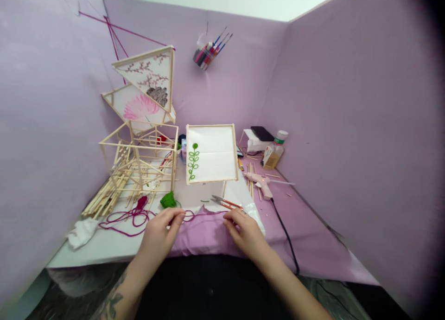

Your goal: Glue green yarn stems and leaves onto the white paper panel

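My left hand [162, 230] rests at the table's front edge with thumb and fingers pinched on a strand of dark red yarn [129, 216]. The strand runs right to my right hand [244, 230], whose fingers are also pinched on it. Small snips [225, 201] with orange handles lie just beyond my right hand. A framed white panel [211, 153] carrying a green yarn plant shape stands tilted behind them. A clump of green yarn [168, 200] lies just beyond my left hand.
A wooden stick frame [141, 160] with painted panels [148, 86] stands at the left over a pile of sticks. A crumpled tissue [82, 232] lies at the front left. A glue gun [261, 183] and its black cord, a glue bottle [273, 153] and a phone sit at the right.
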Demonstrator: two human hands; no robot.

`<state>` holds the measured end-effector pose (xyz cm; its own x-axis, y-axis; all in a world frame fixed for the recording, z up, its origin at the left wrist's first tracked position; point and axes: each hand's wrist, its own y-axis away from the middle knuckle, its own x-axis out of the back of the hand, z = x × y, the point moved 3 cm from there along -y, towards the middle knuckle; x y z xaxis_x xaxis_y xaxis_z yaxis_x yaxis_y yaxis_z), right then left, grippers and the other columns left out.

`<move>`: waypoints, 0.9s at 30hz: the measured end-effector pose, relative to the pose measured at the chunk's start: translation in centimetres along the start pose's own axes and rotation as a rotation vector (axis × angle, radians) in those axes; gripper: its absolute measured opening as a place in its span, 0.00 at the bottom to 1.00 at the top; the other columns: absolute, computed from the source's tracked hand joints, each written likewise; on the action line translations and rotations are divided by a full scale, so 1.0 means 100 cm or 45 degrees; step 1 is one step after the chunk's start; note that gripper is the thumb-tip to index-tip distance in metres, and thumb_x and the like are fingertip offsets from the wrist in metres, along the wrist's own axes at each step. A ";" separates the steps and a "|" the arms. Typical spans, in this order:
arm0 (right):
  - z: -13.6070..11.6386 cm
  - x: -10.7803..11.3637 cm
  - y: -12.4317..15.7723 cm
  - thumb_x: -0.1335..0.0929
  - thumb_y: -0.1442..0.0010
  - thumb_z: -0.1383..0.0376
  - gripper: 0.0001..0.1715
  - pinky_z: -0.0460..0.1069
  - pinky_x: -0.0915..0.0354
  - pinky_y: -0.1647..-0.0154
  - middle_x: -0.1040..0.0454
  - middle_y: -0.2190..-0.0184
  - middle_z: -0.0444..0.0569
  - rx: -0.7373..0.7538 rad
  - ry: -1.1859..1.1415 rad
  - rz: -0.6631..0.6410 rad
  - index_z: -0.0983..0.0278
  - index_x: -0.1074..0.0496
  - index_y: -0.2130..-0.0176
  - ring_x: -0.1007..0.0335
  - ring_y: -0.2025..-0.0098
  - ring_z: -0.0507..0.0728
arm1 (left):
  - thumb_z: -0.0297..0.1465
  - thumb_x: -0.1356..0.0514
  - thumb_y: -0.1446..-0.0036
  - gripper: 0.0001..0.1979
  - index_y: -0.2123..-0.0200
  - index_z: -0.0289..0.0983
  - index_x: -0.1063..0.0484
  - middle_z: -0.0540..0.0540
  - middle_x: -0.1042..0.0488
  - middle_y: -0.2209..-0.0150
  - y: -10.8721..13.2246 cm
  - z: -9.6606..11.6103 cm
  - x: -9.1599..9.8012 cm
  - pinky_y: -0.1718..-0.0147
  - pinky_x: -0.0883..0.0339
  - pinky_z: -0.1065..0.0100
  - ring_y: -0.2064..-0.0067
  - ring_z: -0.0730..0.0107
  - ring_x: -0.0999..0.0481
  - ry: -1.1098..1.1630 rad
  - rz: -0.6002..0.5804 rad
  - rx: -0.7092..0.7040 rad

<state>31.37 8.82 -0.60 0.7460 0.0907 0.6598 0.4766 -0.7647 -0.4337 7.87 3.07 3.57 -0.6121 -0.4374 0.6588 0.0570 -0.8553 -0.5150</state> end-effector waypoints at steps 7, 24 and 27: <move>0.003 0.004 0.001 0.37 0.38 0.63 0.06 0.50 0.36 0.64 0.28 0.69 0.48 -0.226 -0.413 0.151 0.61 0.32 0.63 0.31 0.66 0.56 | 0.37 0.47 0.39 0.13 0.59 0.37 0.25 0.43 0.22 0.59 0.000 -0.024 0.006 0.60 0.29 0.65 0.60 0.62 0.22 -0.434 0.172 0.059; 0.000 0.008 0.013 0.36 0.38 0.60 0.08 0.55 0.35 0.55 0.29 0.65 0.51 -0.212 -0.399 0.136 0.62 0.32 0.64 0.33 0.59 0.59 | 0.31 0.50 0.37 0.13 0.62 0.37 0.25 0.44 0.22 0.65 0.017 0.030 -0.053 0.61 0.31 0.67 0.63 0.65 0.24 0.192 -0.478 0.022; -0.007 0.000 0.014 0.33 0.43 0.67 0.14 0.58 0.39 0.47 0.32 0.54 0.54 -0.048 -0.102 0.071 0.61 0.29 0.55 0.37 0.48 0.61 | 0.30 0.49 0.38 0.13 0.61 0.38 0.25 0.43 0.22 0.64 0.020 0.029 -0.056 0.60 0.31 0.66 0.62 0.65 0.24 0.133 -0.499 -0.026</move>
<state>31.69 7.28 -0.75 0.8064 0.0971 0.5833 0.4165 -0.7935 -0.4438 13.68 3.00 0.49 -0.6613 -0.0481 0.7486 -0.2116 -0.9454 -0.2477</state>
